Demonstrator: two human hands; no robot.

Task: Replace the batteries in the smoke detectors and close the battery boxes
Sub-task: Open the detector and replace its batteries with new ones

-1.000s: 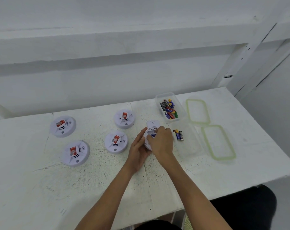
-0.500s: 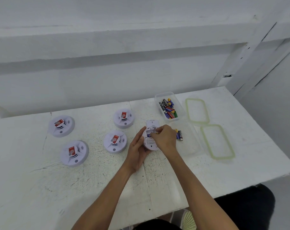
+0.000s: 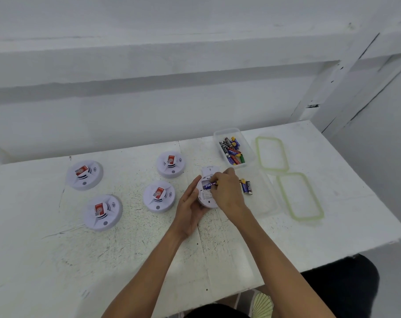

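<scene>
Left hand point(image 3: 190, 210): grips upturned white round plastic smoke detector point(image 3: 206, 201);
Right hand point(image 3: 227, 191): pinches blue cylindrical battery point(image 3: 208, 185) at its bay;
Advice: check polarity; press 1 end first, then flat

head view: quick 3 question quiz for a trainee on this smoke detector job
1. True or false: the left hand holds a detector with its battery box open.
2. How many other detectors lie on the table?
3. The right hand pinches: A a battery, B a lid, C a container.
Key: 1 true; 2 four; 3 A.
</scene>
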